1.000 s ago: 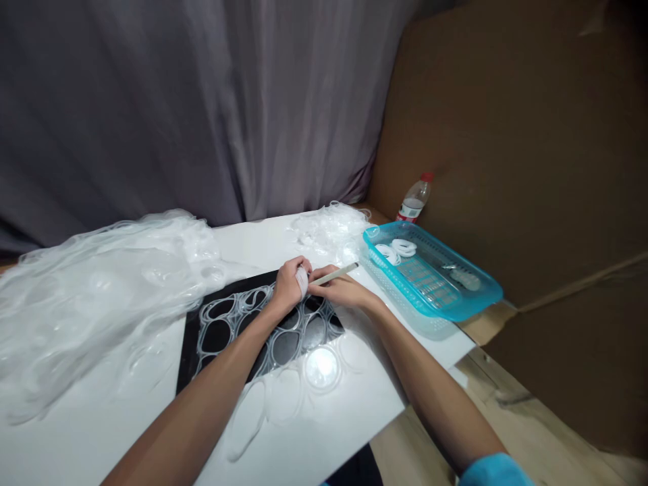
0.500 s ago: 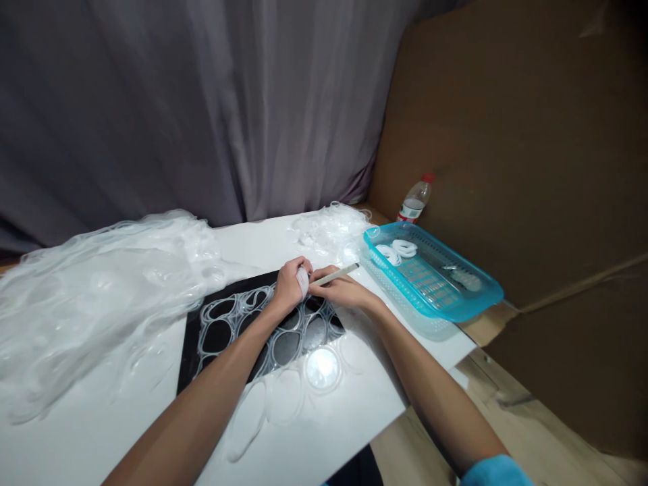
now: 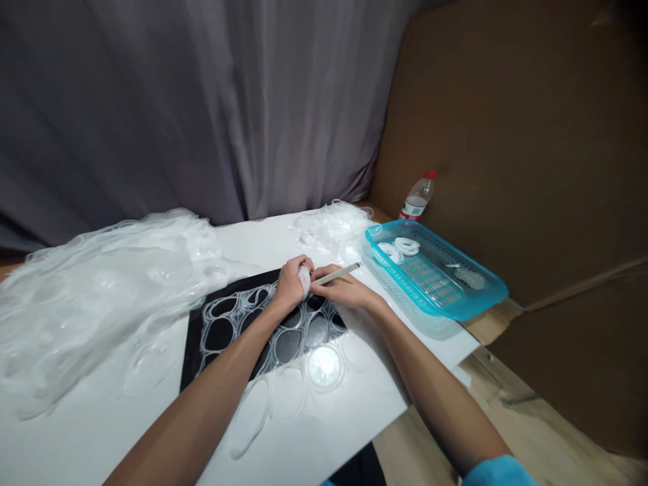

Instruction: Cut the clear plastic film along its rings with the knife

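Note:
My left hand (image 3: 291,282) is closed round a bundle of white rings (image 3: 304,279). Close against it, my right hand (image 3: 340,287) pinches a thin pale stick (image 3: 338,273) with a dark tip pointing up to the right. Both hands are over a black mat (image 3: 190,351), where a clear sheet of ring shapes (image 3: 221,335) lies and runs past its lower edge onto the white table. The rings in my left hand are partly hidden by its fingers.
A heap of translucent sheets (image 3: 101,290) covers the table's left side. Loose clear scraps (image 3: 337,226) lie at the back. At right stands a blue basket (image 3: 486,300) with white ring bundles (image 3: 406,246) inside, near a red-capped bottle (image 3: 418,197), a cardboard wall (image 3: 531,155) behind.
Almost nothing differs. The whole view has shifted slightly, and both hands keep the same grip on the rings and the stick.

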### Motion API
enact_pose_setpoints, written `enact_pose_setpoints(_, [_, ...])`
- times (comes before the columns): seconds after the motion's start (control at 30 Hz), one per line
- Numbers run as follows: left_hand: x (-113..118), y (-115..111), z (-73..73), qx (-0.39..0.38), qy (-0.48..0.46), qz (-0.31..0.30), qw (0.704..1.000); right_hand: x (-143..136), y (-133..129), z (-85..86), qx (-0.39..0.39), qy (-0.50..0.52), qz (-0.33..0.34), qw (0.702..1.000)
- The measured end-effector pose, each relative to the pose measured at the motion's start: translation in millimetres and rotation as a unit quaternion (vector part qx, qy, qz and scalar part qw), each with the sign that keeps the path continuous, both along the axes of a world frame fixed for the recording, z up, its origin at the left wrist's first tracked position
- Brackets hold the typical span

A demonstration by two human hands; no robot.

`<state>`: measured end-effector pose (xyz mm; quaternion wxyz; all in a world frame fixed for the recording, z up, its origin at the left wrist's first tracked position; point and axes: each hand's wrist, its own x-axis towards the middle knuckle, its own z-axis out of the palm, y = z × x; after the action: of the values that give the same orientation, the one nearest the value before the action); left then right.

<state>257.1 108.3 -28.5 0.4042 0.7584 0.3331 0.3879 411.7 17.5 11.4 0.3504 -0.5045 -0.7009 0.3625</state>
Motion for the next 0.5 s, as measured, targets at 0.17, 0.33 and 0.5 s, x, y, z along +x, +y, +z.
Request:
enact_pose_setpoints(0.17, [1.4,1.4,-1.6,0.000,0.003,-0.001,1.000,-2.1,0.0,0.6,0.018,-0.024,-0.004,1.000])
enact_pose_setpoints(0.33, [2.4,2.1,-3.1,0.001,0.005,0.001,1.000,-4.4,-2.5,6.2,0.035,-0.038,0.000,0.999])
enact_pose_setpoints(0.5, [1.8,1.1,-1.8,0.001,0.008,-0.001,1.000,-3.1,-2.8,6.5,0.032,-0.039,0.004,0.999])
